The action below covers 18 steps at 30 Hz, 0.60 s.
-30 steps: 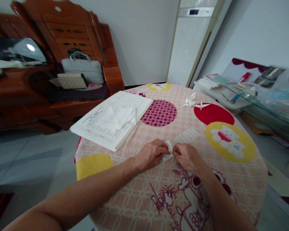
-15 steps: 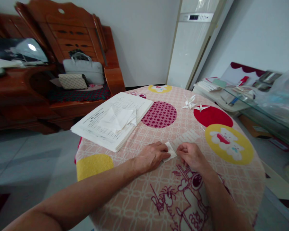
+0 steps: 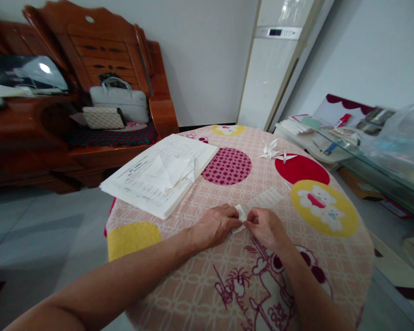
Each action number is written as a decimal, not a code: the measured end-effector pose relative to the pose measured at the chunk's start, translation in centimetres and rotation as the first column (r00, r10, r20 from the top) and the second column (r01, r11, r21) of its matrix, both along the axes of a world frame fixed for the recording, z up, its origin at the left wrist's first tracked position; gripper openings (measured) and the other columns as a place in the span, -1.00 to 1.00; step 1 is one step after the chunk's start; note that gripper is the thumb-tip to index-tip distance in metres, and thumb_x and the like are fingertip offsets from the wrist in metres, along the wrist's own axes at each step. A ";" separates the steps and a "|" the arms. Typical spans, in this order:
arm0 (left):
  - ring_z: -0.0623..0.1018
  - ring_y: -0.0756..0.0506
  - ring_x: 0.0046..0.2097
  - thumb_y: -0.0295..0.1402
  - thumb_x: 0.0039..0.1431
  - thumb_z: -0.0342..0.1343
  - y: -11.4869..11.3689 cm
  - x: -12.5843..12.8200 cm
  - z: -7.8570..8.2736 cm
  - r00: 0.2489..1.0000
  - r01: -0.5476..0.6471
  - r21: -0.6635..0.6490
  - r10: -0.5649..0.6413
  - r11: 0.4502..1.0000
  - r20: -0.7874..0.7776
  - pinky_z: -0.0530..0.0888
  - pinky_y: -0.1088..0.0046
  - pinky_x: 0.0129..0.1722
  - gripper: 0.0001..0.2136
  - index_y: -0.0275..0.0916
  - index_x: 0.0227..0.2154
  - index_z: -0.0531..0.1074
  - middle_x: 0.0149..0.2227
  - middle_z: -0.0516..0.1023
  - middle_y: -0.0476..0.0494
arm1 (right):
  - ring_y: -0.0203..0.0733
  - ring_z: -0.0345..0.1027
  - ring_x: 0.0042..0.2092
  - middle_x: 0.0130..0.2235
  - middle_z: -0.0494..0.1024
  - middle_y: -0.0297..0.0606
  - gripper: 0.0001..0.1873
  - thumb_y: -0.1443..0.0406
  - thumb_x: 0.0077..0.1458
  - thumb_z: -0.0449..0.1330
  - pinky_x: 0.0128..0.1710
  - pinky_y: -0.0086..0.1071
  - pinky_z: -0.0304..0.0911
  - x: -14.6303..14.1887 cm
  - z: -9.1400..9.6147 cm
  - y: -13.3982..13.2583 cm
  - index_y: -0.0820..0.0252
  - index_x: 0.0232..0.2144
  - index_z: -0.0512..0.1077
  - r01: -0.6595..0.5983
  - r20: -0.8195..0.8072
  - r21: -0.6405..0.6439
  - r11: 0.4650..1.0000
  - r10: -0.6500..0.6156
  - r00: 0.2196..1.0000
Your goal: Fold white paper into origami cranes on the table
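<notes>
A small folded white paper (image 3: 242,213) lies on the round table's patterned pink cloth (image 3: 207,202). My left hand (image 3: 215,226) rests on the cloth with its fingertips pinched on the paper's left side. My right hand (image 3: 267,226) is curled and pinches the paper's right edge, so most of the sheet is hidden between the two hands. Further back, two folded white paper cranes (image 3: 274,151) stand by a red circle on the cloth.
A stack of printed sheets (image 3: 160,174) with loose white paper on top lies at the table's left. A wooden bench (image 3: 100,92) with bags stands behind. A glass shelf (image 3: 365,147) with papers and plastic is at the right. A tall white appliance (image 3: 272,59) stands beyond.
Half a second ago my right hand had drawn slightly away, showing more of the paper. Now it has closed in again and pinches the paper's right edge.
</notes>
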<state>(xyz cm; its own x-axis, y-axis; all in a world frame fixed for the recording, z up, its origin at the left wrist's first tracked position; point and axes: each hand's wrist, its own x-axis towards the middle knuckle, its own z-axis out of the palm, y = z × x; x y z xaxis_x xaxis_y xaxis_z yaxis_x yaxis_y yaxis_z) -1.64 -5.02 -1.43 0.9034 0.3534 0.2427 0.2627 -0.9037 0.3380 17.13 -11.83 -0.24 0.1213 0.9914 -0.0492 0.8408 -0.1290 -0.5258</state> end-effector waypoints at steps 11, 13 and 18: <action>0.46 -0.08 -0.14 -0.52 0.17 0.01 0.1 0.0 0.2 1.000 -0.010 -0.059 0.011 0.998 0.003 0.40 0.46 -0.14 -0.73 -0.19 -0.17 0.56 -0.15 0.54 -0.11 | -0.31 0.20 -0.59 -0.64 0.35 -0.39 -0.94 0.40 -0.11 0.09 -0.57 -0.45 0.01 1.1 -0.2 -0.6 0.17 -0.56 0.33 0.015 -0.163 0.059 0.998 -0.005 0.987; 0.46 -0.07 -0.14 -0.53 0.18 0.00 0.1 0.0 0.2 1.000 -0.004 -0.062 0.005 0.998 0.017 0.40 0.47 -0.14 -0.72 -0.19 -0.17 0.56 -0.15 0.54 -0.12 | -0.33 0.19 -0.63 -0.64 0.36 -0.41 -0.97 0.36 -0.10 0.10 -0.63 -0.47 0.01 1.5 -0.4 -0.7 0.17 -0.51 0.34 0.079 -0.360 0.013 0.997 -0.069 0.930; 0.47 -0.08 -0.16 -0.52 0.17 0.02 0.2 0.1 0.2 1.000 0.007 -0.042 -0.007 0.999 0.018 0.39 0.46 -0.17 -0.75 -0.20 -0.18 0.56 -0.18 0.54 -0.12 | -0.31 0.28 -0.61 -0.58 0.42 -0.39 -0.83 0.23 -0.03 0.15 -0.66 -0.48 0.10 1.1 -0.4 -0.4 0.21 -0.39 0.40 0.196 -0.637 0.037 0.980 -0.128 0.760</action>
<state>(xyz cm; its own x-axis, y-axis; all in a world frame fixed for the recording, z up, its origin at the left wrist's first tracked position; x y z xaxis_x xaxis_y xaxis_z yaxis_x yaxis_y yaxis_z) -1.54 -4.85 -1.24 0.9017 0.3572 0.2435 0.2501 -0.8905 0.3801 18.27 -12.25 -0.60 0.2558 0.9635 -0.0787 0.2887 -0.1538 -0.9450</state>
